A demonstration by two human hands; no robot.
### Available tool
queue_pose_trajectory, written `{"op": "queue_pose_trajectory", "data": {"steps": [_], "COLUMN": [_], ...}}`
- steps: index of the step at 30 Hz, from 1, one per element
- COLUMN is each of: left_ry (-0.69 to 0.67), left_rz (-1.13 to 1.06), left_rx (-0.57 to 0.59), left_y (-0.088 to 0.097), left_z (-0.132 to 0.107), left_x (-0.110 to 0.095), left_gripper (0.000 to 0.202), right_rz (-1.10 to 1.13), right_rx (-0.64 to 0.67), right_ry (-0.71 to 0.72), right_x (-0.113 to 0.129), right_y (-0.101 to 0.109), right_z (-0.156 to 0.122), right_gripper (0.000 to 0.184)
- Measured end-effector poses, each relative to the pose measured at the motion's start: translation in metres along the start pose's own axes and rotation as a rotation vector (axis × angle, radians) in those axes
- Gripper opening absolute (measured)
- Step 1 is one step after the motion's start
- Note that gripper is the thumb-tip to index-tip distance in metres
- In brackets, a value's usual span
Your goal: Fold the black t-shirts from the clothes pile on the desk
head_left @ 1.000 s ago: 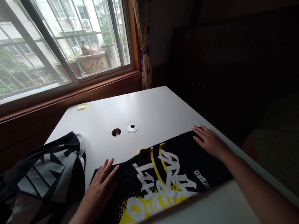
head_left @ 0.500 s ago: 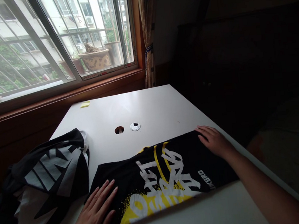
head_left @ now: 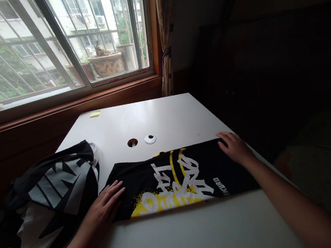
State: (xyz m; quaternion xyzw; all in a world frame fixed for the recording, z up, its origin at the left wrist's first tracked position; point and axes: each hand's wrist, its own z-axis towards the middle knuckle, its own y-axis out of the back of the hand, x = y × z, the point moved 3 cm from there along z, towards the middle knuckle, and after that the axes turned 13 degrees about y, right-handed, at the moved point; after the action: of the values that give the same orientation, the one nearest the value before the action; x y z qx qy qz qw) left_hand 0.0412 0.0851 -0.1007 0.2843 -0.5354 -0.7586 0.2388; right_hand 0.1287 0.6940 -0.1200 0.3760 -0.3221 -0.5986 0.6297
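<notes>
A folded black T-shirt (head_left: 171, 180) with white brush lettering and a yellow print lies across the white table (head_left: 177, 237). On its left end rests my left hand (head_left: 106, 205), fingers stretched out flat over the cloth. At the far right corner of the shirt, my right hand (head_left: 234, 147) lies with fingers extended and thumb apart, touching the fabric. Neither hand is closed round anything. The wrist and forearm on the right cover part of the shirt's right edge.
A crumpled black, white and grey garment (head_left: 57, 190) with large letters lies at the table's left edge. Farther back are a round hole (head_left: 132, 143), its white cap (head_left: 150, 139) and a yellow note (head_left: 95, 114). Beyond stands a barred window (head_left: 100, 36) beside a curtain (head_left: 167, 60).
The shirt has shifted away from me, most at its left end and near edge. My left hand has moved forward with it; my right hand has gone slightly forward too.
</notes>
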Motion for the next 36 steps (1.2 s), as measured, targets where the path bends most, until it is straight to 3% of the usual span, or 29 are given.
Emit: {"op": "queue_pose_trajectory", "data": {"steps": [3, 5, 7, 11, 14, 16, 19, 25, 29, 32, 36], "left_ry": [-0.028, -0.066, -0.085, -0.085, -0.085, -0.084, -0.09, -0.054, 0.0, 0.004, -0.035], "left_rz": [-0.07, -0.067, -0.037, 0.036, 0.076, 0.086, 0.075, 0.037, 0.085, 0.132, 0.223], "left_rx": [-0.019, -0.01, -0.005, 0.02, 0.045, 0.05, 0.03, 0.057, -0.008, -0.023, 0.053], "left_y": [0.011, 0.02, 0.027, 0.034, 0.034, 0.033, 0.034, 0.05, 0.055, 0.041, -0.002], "left_z": [-0.019, -0.03, -0.038, -0.044, -0.046, -0.049, -0.052, -0.046, -0.031, -0.009, 0.029], "left_x": [0.0, 0.0, 0.001, 0.002, 0.005, 0.008, 0.01, -0.001, -0.02, -0.046, -0.087], "left_gripper": [0.037, 0.034, 0.032, 0.024, 0.024, 0.024, 0.022, 0.011, 0.014, 0.029, 0.059], "right_rz": [0.021, 0.099, 0.245, 0.553, 0.478, 0.379, 0.323, 0.414, 0.504, 0.534, 0.468], "right_rx": [-0.082, -0.112, -0.083, 0.19, 0.368, 0.423, 0.464, 0.469, 0.439, 0.393, 0.261], "right_ry": [0.043, 0.104, 0.218, 0.632, 0.794, 0.807, 0.795, 0.767, 0.73, 0.643, 0.42], "right_x": [0.032, 0.074, 0.133, 0.263, 0.32, 0.332, 0.329, 0.318, 0.313, 0.308, 0.293], "right_y": [0.018, 0.032, 0.046, 0.066, 0.073, 0.072, 0.071, 0.073, 0.071, 0.067, 0.054], "right_z": [0.013, 0.027, 0.041, 0.051, 0.043, 0.038, 0.033, 0.026, 0.022, 0.024, 0.031], "right_gripper": [0.031, 0.022, 0.017, 0.015, 0.027, 0.019, 0.009, 0.009, 0.008, 0.01, 0.03]}}
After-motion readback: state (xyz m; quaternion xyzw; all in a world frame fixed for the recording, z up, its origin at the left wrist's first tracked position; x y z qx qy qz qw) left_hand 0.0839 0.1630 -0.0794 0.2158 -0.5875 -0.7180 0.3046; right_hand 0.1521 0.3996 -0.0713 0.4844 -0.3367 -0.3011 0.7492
